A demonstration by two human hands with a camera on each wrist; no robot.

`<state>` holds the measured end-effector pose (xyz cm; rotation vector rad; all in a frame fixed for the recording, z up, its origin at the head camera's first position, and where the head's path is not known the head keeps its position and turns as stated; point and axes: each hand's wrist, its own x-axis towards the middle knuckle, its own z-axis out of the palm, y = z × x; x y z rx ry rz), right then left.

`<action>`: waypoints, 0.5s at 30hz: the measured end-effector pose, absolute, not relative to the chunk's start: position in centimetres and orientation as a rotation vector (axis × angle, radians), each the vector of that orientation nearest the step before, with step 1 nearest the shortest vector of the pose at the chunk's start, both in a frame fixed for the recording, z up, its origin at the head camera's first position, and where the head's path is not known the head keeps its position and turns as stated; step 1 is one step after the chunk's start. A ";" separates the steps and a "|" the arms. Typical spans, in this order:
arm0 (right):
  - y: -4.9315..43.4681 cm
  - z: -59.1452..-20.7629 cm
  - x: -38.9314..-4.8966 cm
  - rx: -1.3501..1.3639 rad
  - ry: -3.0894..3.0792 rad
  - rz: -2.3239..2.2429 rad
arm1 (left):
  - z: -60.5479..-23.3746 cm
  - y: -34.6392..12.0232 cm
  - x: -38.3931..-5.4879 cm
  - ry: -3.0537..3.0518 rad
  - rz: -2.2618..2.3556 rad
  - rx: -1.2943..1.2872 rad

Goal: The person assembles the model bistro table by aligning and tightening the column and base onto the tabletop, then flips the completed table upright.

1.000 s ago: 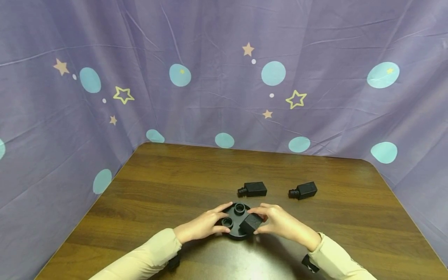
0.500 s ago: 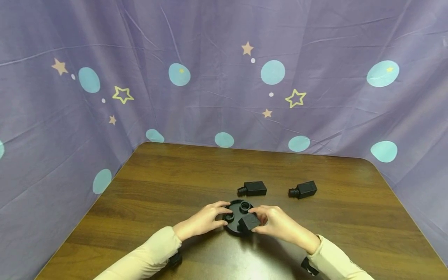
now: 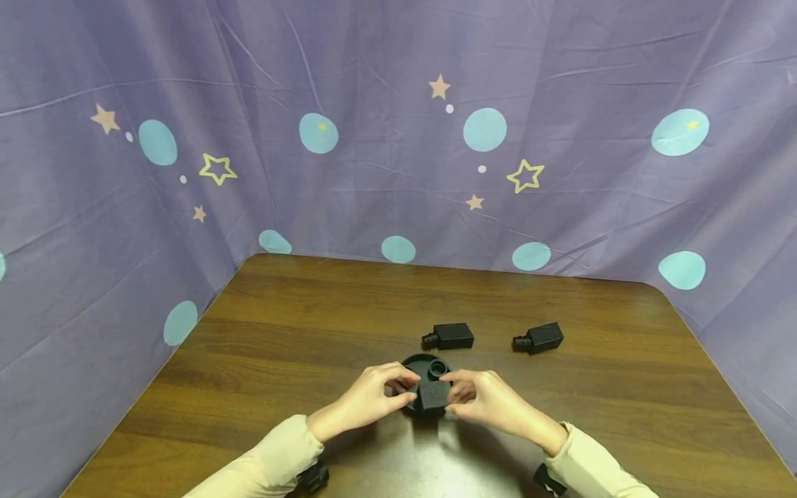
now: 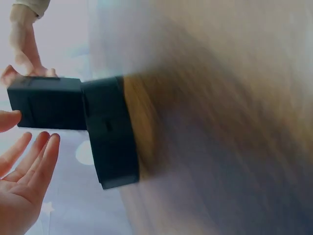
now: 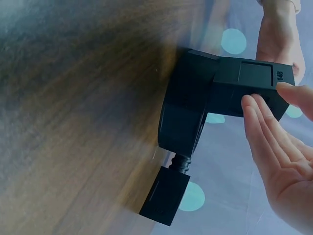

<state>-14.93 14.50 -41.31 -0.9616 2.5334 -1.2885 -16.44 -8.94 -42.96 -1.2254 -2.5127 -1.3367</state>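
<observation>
A round black base (image 3: 414,363) with raised ring sockets lies on the table, one socket (image 3: 438,369) showing at its far side. On its near side a black rectangular block (image 3: 434,394) stands upright; its lower end is hidden. My right hand (image 3: 492,398) pinches the block from the right, thumb and fingertips on its faces in the right wrist view. From the left, my left hand (image 3: 370,398) reaches over the base with fingers spread apart. Its thumb (image 4: 9,120) overlaps the block's upper end in the left wrist view, the other fingers just beside it.
Behind the base lies a similar black block with a threaded end (image 3: 454,336). Another threaded block (image 3: 540,338) lies farther right. The brown wooden table (image 3: 324,297) backs onto a purple patterned curtain (image 3: 373,194).
The base has turned, carrying its far socket rightward. The block has shifted left and turned with it. My left hand has left the base's rim and come up beside the block.
</observation>
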 end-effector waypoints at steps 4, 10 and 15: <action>14.8 -41.4 -15.1 -0.968 2.462 -1.320 | -42.8 -8.7 -15.7 -2.466 -1.462 -1.185; 15.8 -41.5 -16.1 -0.974 2.499 -1.274 | -42.9 -8.2 -14.8 -2.462 -1.345 -1.151; 16.9 -41.8 -17.1 -0.973 2.532 -1.253 | -43.2 -7.8 -14.6 -2.432 -1.313 -1.124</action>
